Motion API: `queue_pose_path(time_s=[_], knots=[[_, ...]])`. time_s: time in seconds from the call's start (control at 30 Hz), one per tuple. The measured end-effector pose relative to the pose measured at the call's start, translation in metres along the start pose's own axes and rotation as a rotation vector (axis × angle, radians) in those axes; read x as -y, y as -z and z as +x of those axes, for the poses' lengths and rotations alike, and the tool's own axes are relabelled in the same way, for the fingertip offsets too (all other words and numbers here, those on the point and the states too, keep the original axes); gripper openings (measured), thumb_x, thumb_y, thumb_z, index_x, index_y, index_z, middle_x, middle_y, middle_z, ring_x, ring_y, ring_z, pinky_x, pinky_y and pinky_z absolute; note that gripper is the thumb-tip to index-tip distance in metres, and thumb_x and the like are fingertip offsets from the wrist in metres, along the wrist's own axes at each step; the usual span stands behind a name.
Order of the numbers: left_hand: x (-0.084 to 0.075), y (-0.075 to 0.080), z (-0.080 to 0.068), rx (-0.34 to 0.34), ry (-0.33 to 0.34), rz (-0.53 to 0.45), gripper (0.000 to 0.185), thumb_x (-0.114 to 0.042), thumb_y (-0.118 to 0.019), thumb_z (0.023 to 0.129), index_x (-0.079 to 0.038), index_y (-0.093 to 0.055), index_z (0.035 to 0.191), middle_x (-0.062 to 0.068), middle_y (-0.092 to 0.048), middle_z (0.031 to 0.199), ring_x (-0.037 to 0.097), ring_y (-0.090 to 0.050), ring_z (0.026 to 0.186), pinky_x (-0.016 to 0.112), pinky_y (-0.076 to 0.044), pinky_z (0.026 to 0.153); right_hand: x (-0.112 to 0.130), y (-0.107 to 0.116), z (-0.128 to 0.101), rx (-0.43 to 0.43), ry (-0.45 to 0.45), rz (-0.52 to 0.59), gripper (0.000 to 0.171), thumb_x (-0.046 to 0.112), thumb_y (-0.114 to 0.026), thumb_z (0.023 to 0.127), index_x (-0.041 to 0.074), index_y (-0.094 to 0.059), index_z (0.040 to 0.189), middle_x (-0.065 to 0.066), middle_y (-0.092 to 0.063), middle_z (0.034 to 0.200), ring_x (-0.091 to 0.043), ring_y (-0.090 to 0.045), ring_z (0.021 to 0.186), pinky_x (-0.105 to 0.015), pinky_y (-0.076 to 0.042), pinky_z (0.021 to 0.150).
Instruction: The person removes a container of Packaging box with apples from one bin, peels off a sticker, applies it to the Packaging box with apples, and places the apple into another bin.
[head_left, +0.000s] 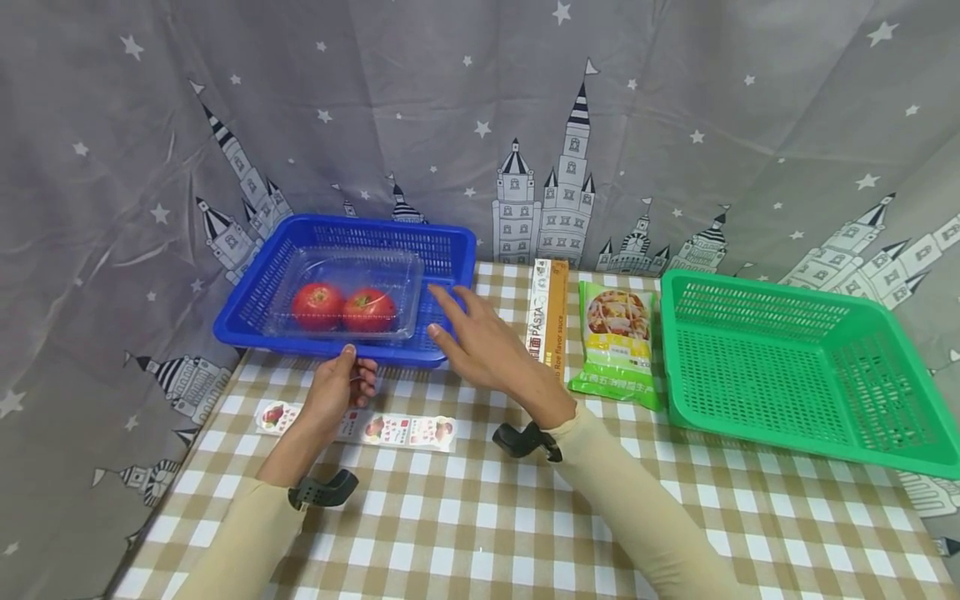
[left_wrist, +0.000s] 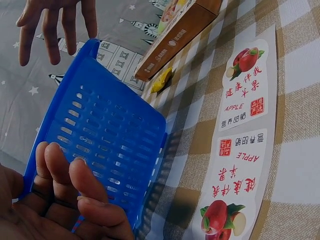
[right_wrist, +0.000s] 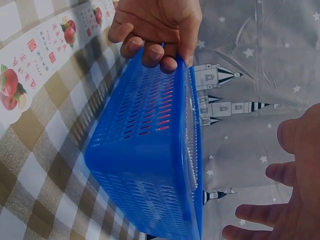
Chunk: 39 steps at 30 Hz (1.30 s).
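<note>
Blue slotted basket [head_left: 450, 250] on table; gripped

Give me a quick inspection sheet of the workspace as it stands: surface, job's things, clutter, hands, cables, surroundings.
Surface: table under a beige-and-white checked cloth.
Job's things: blue basket at the table's back left, holding a clear plastic tray with two red apples.
Clutter: apple label strip lying flat near the left hand; pasta box and noodle packet mid-table; green basket at right.
Hands: left hand grips the blue basket's near rim; right hand open, fingers spread, hovering by the basket's right corner.
Cables: nothing seen.
Surroundings: grey curtain printed with stars and castles.
</note>
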<state>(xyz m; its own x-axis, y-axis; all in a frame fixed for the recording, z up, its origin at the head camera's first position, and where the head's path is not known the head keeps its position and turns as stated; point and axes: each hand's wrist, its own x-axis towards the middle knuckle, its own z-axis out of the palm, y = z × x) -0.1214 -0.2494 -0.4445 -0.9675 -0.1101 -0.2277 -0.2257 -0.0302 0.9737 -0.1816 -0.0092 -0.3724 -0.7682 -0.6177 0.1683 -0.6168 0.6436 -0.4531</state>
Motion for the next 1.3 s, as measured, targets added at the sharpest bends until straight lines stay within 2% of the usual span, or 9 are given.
queue_pose_path(time_s=[0.2,0.37,0.73,1.0,1.17,1.3], knots=[[0.0,-0.001,0.0,-0.01,-0.001,0.003,0.049,-0.035,-0.027,0.109,-0.003,-0.059,0.091,-0.001,-0.056,0.073,0.008,-0.053,0.061,0.021,-0.04,0.05,0.002,-0.002,0.004,0.007,-0.006,0.024,0.057,0.04,-0.037,0.106,0.019,-0.022,0.157,-0.021,-0.026,0.156,-0.035,-0.027,0.142,-0.048,-0.027,0.112],[0.0,0.0,-0.001,-0.011,0.002,0.01,0.049,-0.037,-0.026,0.109,-0.006,-0.059,0.09,0.0,-0.056,0.074,0.009,-0.053,0.062,0.022,-0.041,0.051,0.005,-0.004,0.007,0.016,-0.007,0.057,0.057,0.041,-0.036,0.106,0.021,-0.02,0.157,-0.02,-0.025,0.156,-0.035,-0.026,0.142,-0.051,-0.03,0.11],[0.001,-0.001,-0.001,-0.019,0.01,0.001,0.052,-0.037,-0.025,0.109,0.001,-0.057,0.095,0.0,-0.056,0.073,0.009,-0.053,0.061,0.022,-0.041,0.05,0.008,-0.011,0.013,0.064,-0.032,0.155,0.057,0.041,-0.037,0.106,0.021,-0.021,0.157,-0.02,-0.024,0.156,-0.033,-0.027,0.142,-0.049,-0.028,0.111],[0.002,-0.002,-0.002,-0.025,0.013,-0.008,0.051,-0.037,-0.025,0.109,0.0,-0.057,0.093,-0.002,-0.056,0.071,0.008,-0.053,0.06,0.021,-0.041,0.05,0.009,-0.012,0.015,0.048,-0.014,0.152,0.056,0.039,-0.039,0.105,0.018,-0.025,0.156,-0.021,-0.029,0.153,-0.033,-0.033,0.139,-0.047,-0.03,0.11],[0.002,-0.002,-0.001,-0.022,0.016,-0.023,0.051,-0.037,-0.026,0.109,-0.002,-0.059,0.091,-0.001,-0.056,0.071,0.008,-0.053,0.06,0.022,-0.042,0.05,0.012,-0.011,0.016,0.042,-0.013,0.143,0.056,0.038,-0.04,0.105,0.019,-0.025,0.156,-0.019,-0.029,0.153,-0.032,-0.032,0.139,-0.048,-0.031,0.109],[0.002,-0.002,-0.001,-0.019,0.012,-0.015,0.052,-0.037,-0.026,0.109,0.001,-0.057,0.094,-0.001,-0.056,0.071,0.008,-0.053,0.06,0.021,-0.042,0.05,0.014,-0.012,0.019,0.036,-0.006,0.137,0.056,0.039,-0.04,0.105,0.02,-0.026,0.156,-0.018,-0.03,0.153,-0.031,-0.032,0.14,-0.047,-0.031,0.109]])
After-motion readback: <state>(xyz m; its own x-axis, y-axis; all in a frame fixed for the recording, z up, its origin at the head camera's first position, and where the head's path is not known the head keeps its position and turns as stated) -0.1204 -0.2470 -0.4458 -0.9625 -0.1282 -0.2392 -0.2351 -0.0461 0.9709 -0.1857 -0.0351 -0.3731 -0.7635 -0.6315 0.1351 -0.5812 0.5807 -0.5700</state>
